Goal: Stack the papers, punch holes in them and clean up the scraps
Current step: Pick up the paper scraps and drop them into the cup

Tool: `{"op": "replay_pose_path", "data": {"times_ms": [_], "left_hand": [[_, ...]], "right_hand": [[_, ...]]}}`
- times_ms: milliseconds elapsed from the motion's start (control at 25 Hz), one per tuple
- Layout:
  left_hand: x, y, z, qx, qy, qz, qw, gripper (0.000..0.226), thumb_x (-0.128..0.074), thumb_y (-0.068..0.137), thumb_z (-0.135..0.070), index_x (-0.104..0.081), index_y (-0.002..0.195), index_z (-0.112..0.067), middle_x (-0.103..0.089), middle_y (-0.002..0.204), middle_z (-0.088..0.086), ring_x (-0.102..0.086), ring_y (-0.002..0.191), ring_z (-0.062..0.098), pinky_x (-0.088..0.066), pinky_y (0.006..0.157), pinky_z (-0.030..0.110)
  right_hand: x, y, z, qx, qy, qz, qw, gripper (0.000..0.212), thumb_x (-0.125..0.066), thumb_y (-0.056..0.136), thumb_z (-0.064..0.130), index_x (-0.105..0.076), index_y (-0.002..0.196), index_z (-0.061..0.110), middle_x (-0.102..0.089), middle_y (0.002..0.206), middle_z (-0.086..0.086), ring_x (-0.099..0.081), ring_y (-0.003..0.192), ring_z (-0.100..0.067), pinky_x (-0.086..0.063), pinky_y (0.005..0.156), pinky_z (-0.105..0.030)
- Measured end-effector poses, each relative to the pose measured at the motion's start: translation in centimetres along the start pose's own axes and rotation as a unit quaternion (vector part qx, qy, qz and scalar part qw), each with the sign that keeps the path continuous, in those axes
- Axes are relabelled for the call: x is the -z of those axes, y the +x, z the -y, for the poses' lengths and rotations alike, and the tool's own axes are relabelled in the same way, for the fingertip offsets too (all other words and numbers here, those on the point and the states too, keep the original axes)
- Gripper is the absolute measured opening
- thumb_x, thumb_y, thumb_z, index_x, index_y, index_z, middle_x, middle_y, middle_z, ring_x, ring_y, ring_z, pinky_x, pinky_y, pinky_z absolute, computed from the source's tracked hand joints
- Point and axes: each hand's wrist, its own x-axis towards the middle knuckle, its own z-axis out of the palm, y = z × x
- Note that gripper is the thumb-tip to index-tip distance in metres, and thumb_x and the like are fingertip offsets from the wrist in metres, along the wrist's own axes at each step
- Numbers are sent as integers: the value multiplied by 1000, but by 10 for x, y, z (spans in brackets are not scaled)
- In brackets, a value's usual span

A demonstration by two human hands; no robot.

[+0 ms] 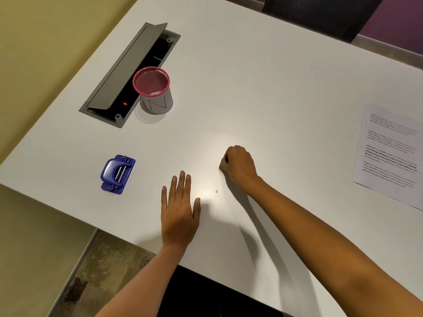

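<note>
White and tiny, one paper scrap (216,191) lies on the bare table (274,88), between the two hands; it sits just beside the thumb of the left hand (179,210), which rests flat with fingers spread and holds nothing; the right hand (239,164) is curled into a fist farther up the table, and whether it pinches scraps cannot be told. The left hand looks nearer; the pink mesh cup (152,86), already holding scraps, stands well apart, up and to the left. The punched papers (389,152) lie far right, the blue hole punch (117,173) left.
</note>
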Motion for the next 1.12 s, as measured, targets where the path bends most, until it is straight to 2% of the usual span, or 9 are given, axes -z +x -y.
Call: {"op": "replay_pose_path", "data": {"times_ms": [40, 120, 160, 240, 400, 480, 640, 840, 1120], "left_hand": [[0, 0, 0, -1, 0, 0, 1000, 59, -32, 103, -39, -20, 155, -13, -18, 163, 5, -13, 152, 22, -20, 121, 49], [-1, 0, 0, 0, 1, -1, 1000, 59, -32, 103, -39, -20, 155, -13, -18, 163, 5, -14, 152, 22, -21, 121, 49], [-1, 0, 0, 0, 1, -3, 1000, 59, -32, 103, -39, -21, 155, -13, -19, 163, 5, -14, 152, 22, -21, 121, 49], [-1, 0, 0, 1, -4, -4, 1000, 59, -32, 103, -39, -22, 154, -13, -19, 163, 5, -15, 152, 22, -21, 121, 49], [0, 0, 0, 2, -1, -3, 1000, 59, -30, 103, -40, -21, 154, -13, -20, 163, 5, -15, 152, 22, -20, 122, 49], [1, 0, 0, 3, 3, -1, 1000, 59, -29, 103, -39, -21, 155, -13, -19, 163, 5, -15, 152, 22, -19, 122, 49], [2, 1, -1, 5, 7, -2, 1000, 59, -32, 102, -37, -22, 154, -12, -19, 163, 5, -16, 152, 22, -20, 121, 48], [3, 0, -2, 5, 10, -2, 1000, 59, -31, 102, -38, -21, 154, -13, -20, 163, 5, -17, 151, 22, -19, 122, 47], [5, 1, -2, 8, 7, 3, 1000, 58, -27, 102, -39, -23, 154, -13, -22, 162, 5, -18, 151, 23, -19, 122, 48]], "right_hand": [[1, 0, -2, -3, 26, -3, 1000, 22, -53, 74, -4, -38, 63, 7, -34, 60, -13, -31, 62, -22, -24, 53, -28], [3, 0, -12, -22, 128, -19, 991, 17, -53, 74, -8, -47, 65, 5, -52, 64, -23, -42, 60, -19, -35, 53, -29], [5, -1, -17, -29, 174, -32, 984, 11, -53, 76, -9, -53, 69, 0, -62, 70, -21, -49, 59, -16, -41, 54, -25], [8, -4, -26, -24, 211, -62, 975, 6, -54, 78, -10, -59, 76, -6, -69, 77, -18, -55, 60, -14, -42, 53, -13], [7, -4, -30, 54, 198, -60, 977, 10, -52, 85, -6, -61, 85, -2, -68, 74, -17, -61, 67, -27, -49, 65, -33], [4, -4, -29, 86, 167, -53, 981, 11, -55, 86, -4, -66, 88, 0, -70, 76, -13, -64, 72, -25, -51, 69, -34], [-2, -5, -27, 93, 108, -56, 988, 8, -66, 83, 0, -73, 88, 1, -73, 84, -11, -66, 78, -22, -53, 73, -34], [3, 1, -20, 98, 40, -46, 993, 12, -61, 78, -7, -69, 77, 2, -71, 79, -7, -65, 75, -22, -52, 65, -32], [9, 4, -20, 88, 28, 6, 996, 13, -55, 86, -2, -66, 82, -1, -69, 87, -11, -63, 80, -27, -49, 68, -34]]}}
